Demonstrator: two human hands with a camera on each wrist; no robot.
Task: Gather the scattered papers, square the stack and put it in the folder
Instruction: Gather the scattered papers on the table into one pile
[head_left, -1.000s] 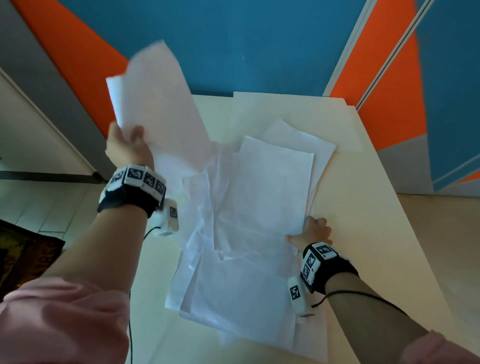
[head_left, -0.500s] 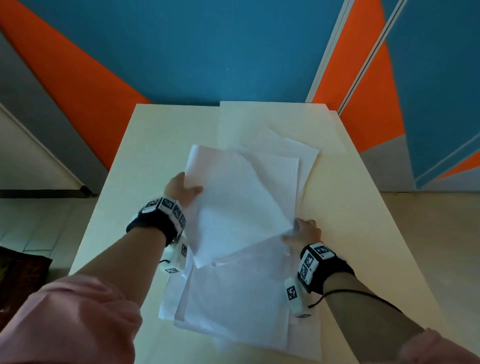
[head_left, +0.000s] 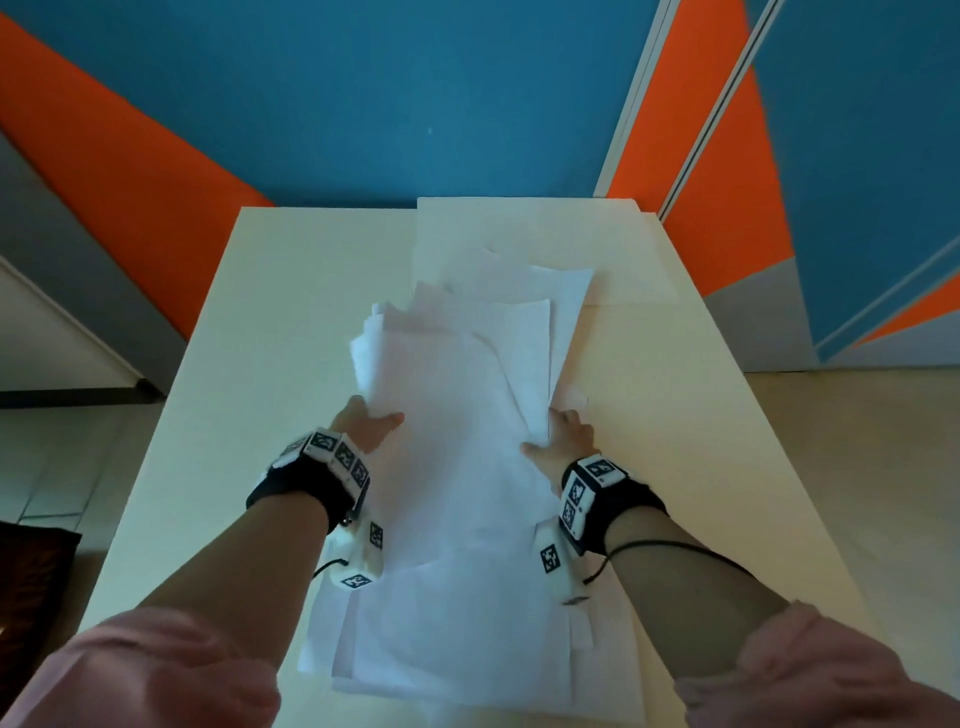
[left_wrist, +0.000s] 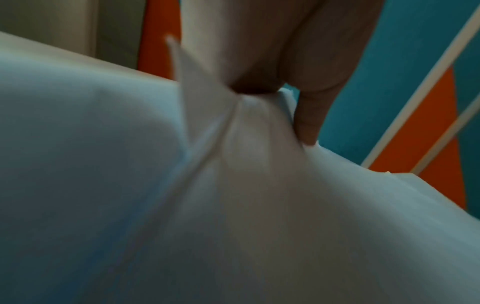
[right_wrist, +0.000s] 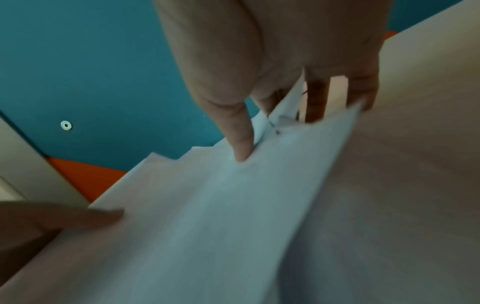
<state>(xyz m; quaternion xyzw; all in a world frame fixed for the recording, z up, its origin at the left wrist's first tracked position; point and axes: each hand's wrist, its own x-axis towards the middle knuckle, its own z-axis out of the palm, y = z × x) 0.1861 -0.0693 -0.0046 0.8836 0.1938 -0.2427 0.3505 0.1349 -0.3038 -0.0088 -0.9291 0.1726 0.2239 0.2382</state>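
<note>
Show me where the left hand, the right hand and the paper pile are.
left hand (head_left: 363, 428), head view, back of the hand.
right hand (head_left: 569, 441), head view, back of the hand.
paper pile (head_left: 457, 493), head view, top sheet between the hands.

No words, numbers or brands can be read anywhere: the white papers (head_left: 457, 467) look blank, and the wristbands (head_left: 587, 493) carry only black-and-white square marker patterns, not text.

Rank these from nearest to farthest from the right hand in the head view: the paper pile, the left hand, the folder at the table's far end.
1. Paper pile: its right edge is in the right hand's grip.
2. Left hand: across the pile, on its left edge.
3. Folder: flat at the table's far end, beyond both hands.
</note>
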